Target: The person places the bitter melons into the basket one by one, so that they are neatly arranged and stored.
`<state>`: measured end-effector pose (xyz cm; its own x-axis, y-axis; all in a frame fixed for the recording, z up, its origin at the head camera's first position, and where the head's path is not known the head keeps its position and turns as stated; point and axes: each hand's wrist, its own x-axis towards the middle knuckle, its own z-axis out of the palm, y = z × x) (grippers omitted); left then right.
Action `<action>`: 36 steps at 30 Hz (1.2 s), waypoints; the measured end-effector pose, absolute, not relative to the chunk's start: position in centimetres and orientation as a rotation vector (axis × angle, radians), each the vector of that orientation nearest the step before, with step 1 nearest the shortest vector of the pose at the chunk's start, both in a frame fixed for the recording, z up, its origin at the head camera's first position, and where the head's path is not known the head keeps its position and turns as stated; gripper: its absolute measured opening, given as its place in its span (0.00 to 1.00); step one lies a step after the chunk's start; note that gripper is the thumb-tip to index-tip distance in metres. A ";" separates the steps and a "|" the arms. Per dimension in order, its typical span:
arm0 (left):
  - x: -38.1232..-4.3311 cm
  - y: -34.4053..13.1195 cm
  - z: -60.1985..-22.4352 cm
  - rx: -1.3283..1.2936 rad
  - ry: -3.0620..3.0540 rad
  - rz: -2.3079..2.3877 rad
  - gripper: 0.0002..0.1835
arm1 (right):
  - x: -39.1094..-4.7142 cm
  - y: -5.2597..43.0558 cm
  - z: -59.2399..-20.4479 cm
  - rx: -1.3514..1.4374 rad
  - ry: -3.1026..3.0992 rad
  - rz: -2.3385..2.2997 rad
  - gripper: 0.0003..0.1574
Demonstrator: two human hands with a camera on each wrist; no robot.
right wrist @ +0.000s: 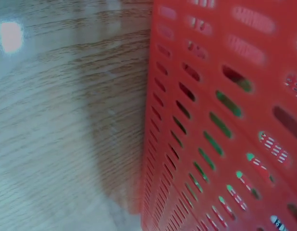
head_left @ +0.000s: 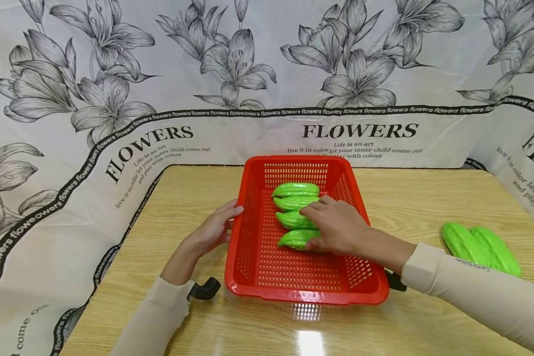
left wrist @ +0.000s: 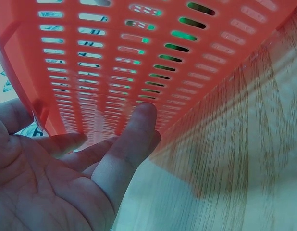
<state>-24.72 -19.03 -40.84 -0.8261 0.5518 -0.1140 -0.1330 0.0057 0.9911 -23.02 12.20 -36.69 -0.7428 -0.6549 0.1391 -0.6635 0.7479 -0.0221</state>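
Note:
A red plastic basket [head_left: 302, 277] with slotted walls stands on the wooden table. Several green bitter melons [head_left: 295, 190] lie crosswise in a row inside it. My left hand [head_left: 211, 230] holds the basket's left side, a fingertip on the rim and the other fingers along the outer slotted wall [left wrist: 115, 91]. Reaching over the right rim, my right hand [head_left: 338, 225] curls over the two nearest melons. Its thumb lies at the nearest bitter melon [head_left: 293, 239], and its fingertips overlap the one behind [head_left: 289, 220]. The right wrist view shows only the basket wall [right wrist: 187, 144] and table; that hand is hidden there.
Two more green bitter melons [head_left: 480, 247] lie side by side on the table [head_left: 409, 198], right of the basket, near the right sleeve. Behind the table hangs a white cloth [head_left: 249, 138] with flower prints. Black wrist-camera parts [head_left: 204, 288] show by the left cuff.

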 end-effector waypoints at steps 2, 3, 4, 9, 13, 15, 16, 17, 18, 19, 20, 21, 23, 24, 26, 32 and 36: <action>-24.7 -19.0 -40.8 0.431 1.808 1.874 0.30 | -23.0 12.3 -36.5 1.064 -2.817 0.123 0.45; -24.8 -19.0 -40.9 0.429 1.809 1.875 0.30 | -23.0 12.3 -36.4 1.059 -2.813 0.129 0.45; -24.8 -19.0 -40.9 0.430 1.808 1.875 0.30 | -23.0 12.3 -36.3 1.055 -2.808 0.134 0.45; -24.8 -19.3 -40.9 0.431 1.807 1.883 0.29 | -22.7 12.6 -35.4 1.009 -2.795 0.156 0.42; -24.7 -19.4 -40.9 0.438 1.809 1.885 0.29 | -22.6 13.6 -34.4 0.941 -2.771 0.204 0.39; -24.7 -19.4 -40.9 0.439 1.809 1.887 0.29 | -22.6 14.5 -33.8 0.894 -2.766 0.227 0.38; -24.7 -19.4 -40.9 0.439 1.809 1.888 0.29 | -22.5 14.9 -33.6 0.862 -2.767 0.239 0.38; -24.7 -19.4 -40.8 0.438 1.808 1.890 0.30 | -22.3 15.4 -33.3 0.833 -2.773 0.252 0.38; -24.7 -19.4 -40.8 0.439 1.806 1.890 0.30 | -22.2 15.9 -33.1 0.800 -2.777 0.268 0.37; -24.7 -19.3 -40.8 0.437 1.802 1.891 0.30 | -22.0 16.5 -33.0 0.764 -2.777 0.281 0.37; -24.7 -19.3 -40.8 0.439 1.799 1.890 0.30 | -21.8 17.1 -32.8 0.730 -2.776 0.298 0.37; -24.7 -19.2 -40.8 0.441 1.798 1.888 0.30 | -21.6 17.8 -32.7 0.697 -2.769 0.312 0.37; -24.6 -19.1 -40.8 0.445 1.792 1.882 0.30 | -21.2 19.2 -32.5 0.637 -2.749 0.350 0.37; -24.6 -19.1 -40.8 0.448 1.790 1.879 0.30 | -21.0 20.0 -32.5 0.604 -2.739 0.362 0.37; -24.6 -19.0 -40.7 0.451 1.790 1.876 0.30 | -20.6 21.6 -32.5 0.548 -2.724 0.379 0.37; -24.6 -19.0 -40.7 0.443 1.806 1.881 0.29 | -19.5 26.3 -33.3 0.323 -2.781 0.510 0.41; -24.5 -18.9 -40.7 0.442 1.809 1.874 0.29 | -18.9 28.4 -34.6 0.243 -2.822 0.551 0.44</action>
